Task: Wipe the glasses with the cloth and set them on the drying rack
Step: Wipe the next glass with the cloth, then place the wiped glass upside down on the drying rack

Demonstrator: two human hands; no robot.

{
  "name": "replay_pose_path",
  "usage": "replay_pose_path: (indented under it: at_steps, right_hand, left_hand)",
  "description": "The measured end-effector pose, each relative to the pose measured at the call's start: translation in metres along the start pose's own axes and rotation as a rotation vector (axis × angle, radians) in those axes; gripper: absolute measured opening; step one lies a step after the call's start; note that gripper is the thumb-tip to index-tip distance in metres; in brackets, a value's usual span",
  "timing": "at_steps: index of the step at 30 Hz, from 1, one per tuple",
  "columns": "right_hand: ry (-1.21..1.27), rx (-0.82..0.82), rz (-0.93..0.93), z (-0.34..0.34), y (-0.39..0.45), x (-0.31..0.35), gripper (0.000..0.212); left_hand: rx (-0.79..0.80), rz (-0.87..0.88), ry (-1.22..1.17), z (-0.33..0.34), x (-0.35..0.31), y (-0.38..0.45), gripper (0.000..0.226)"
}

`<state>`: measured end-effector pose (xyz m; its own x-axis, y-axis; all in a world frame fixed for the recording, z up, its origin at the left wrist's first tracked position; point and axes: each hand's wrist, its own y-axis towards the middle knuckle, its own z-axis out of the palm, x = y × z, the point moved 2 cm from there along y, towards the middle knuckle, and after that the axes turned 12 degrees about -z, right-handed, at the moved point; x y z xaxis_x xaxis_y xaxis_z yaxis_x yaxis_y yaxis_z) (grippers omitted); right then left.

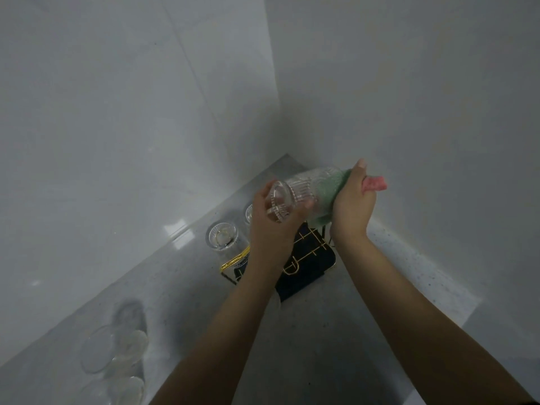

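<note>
Hands (274,220) (352,206) grip glass (295,194) sideways — cloth (330,188) inside.

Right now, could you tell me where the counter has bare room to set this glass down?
Bare counter lies between the forearms, below the black rack. Another patch sits between the rack's upturned glass and the glasses at lower left. Around the rack is crowded.

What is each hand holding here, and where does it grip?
The left hand grips a ribbed glass round its base end. The right hand holds a green-and-pink cloth stuffed into the glass's mouth.
</note>
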<state>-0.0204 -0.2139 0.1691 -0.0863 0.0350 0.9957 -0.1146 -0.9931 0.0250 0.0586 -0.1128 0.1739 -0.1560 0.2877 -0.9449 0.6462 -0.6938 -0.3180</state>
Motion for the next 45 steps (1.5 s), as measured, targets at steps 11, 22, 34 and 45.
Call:
replay_pose_path:
  at_steps: [11, 22, 34, 45]
  right_hand:
    - [-0.062, 0.071, -0.150, -0.013, 0.005, -0.023, 0.043]
    - [-0.107, 0.044, -0.125, -0.040, 0.003, -0.032, 0.047]
    - [-0.115, 0.035, -0.060, -0.049, -0.005, -0.027, 0.045]
    - [-0.121, 0.058, -0.052, -0.052, -0.015, -0.017, 0.045]
  left_hand:
    - [-0.221, 0.091, 0.342, -0.016, -0.024, 0.065, 0.076]
    - [-0.094, 0.061, 0.978, 0.010, 0.003, 0.109, 0.075]
    - [-0.004, 0.015, 1.318, 0.020, 0.019, 0.126, 0.092]
    - [-0.047, -0.036, 1.246, 0.015, 0.017, 0.121, 0.080]
